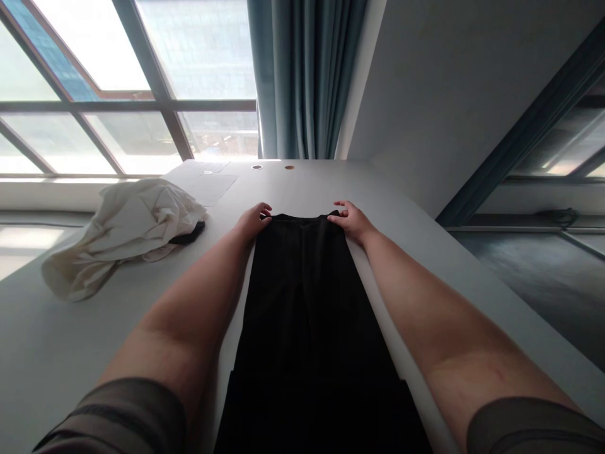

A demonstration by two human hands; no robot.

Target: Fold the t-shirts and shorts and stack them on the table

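A pair of black trousers [302, 296] lies flat and lengthwise on the white table [406, 252], the waistband at the far end. At the waistband's left corner, my left hand [255, 221] pinches the cloth between thumb and fingers. My right hand [350, 221] grips the right corner the same way, its index finger raised a little. Between the hands the waistband edge runs nearly straight, dipping slightly in the middle. The dark cloth hides most detail, and the near end runs out of view at the bottom.
Left of my left arm, a crumpled off-white cloth [127, 227] lies on the table with a black piece [188, 234] under its edge. Paper sheets [208, 186] lie behind it. Two round holes sit near the far edge. A blue curtain [302, 82] and windows stand beyond.
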